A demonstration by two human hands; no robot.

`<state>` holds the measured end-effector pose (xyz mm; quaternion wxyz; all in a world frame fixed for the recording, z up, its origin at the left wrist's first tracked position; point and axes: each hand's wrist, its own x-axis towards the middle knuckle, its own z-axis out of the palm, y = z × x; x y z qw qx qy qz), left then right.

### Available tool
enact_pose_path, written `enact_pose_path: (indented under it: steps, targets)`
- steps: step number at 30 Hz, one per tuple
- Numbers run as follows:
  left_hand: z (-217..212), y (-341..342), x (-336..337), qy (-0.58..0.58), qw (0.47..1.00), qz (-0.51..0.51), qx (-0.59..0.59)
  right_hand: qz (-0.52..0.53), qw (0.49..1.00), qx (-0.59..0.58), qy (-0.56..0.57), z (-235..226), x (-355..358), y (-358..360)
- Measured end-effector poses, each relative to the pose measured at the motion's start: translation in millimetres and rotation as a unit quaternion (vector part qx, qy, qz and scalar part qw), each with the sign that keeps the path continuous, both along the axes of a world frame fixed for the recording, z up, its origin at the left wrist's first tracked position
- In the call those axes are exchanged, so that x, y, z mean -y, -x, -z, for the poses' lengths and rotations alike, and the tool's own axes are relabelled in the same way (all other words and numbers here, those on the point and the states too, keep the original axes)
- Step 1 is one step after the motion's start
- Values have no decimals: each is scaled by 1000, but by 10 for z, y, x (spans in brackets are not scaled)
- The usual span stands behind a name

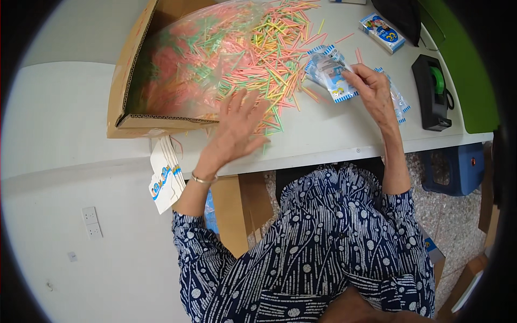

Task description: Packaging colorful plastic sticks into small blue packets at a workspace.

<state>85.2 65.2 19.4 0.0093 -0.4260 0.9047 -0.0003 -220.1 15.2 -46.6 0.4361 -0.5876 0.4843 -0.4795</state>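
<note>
My left hand point(239, 126) is open, its fingers spread at the near edge of a loose heap of thin pink, green and yellow sticks point(283, 62). In my right hand point(372, 91) is a small clear pouch point(329, 72) with blue-and-white striped ends, pinched between thumb and fingers at its right side. Another clear pouch point(399, 102) lies on the table, partly hidden by that hand. The heap spills out of a large clear plastic bag point(202, 59) lying in a tipped cardboard box point(128, 70).
A black tape dispenser point(425, 94) with green tape stands at the right. Behind it lies a blue-and-white packet point(381, 33). Folded white cartons point(168, 180) jut out by the table's near left edge. Below are a cardboard box point(229, 212) and a blue stool point(452, 169).
</note>
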Motion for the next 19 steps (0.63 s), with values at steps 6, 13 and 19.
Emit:
enact_pose_path:
  steps: [6,13,19]
  targets:
    - [221,70,-389,16,995,6,94,-12,1000,3,-13,-4,-6,-85]
    - [371,-60,-12,105,991,-32,79,-1,1000,9,9,10,-30,-157]
    - [488,-71,194,138,983,-48,113,-37,998,-42,-24,27,-24,-154]
